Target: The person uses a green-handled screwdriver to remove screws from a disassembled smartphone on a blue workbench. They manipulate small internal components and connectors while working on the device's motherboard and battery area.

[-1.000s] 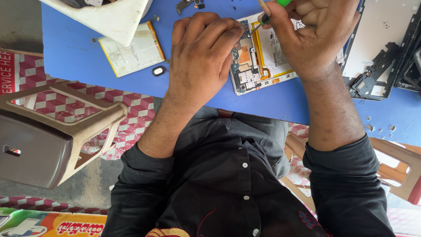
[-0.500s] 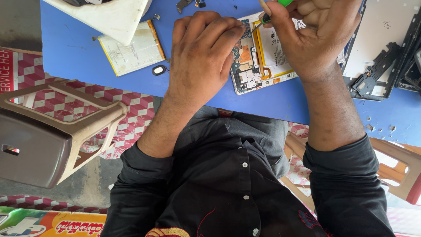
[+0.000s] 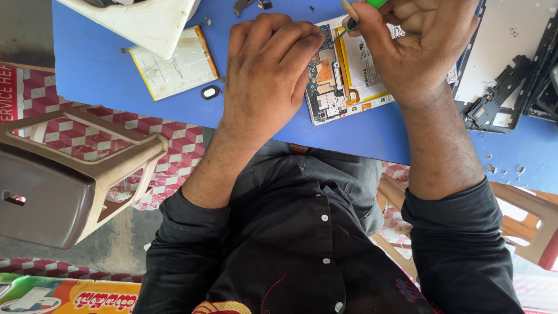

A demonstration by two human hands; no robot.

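The right hand (image 3: 418,46), curled closed around a green-handled screwdriver (image 3: 363,13), angles its tip down-left onto the opened tablet (image 3: 340,87) lying lengthwise away from the person on the blue table (image 3: 93,70), while the left hand (image 3: 264,64), fingers bent, presses the tablet's left edge, holding nothing.

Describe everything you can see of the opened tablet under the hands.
The tablet lies flat on the blue table, back cover off. A circuit board with metal shields and an orange patch shows, beside a pale battery edged in yellow. The left hand rests on its left part, covering it; the right hand hides its right side and holds a green-handled screwdriver, tip down at its top edge.
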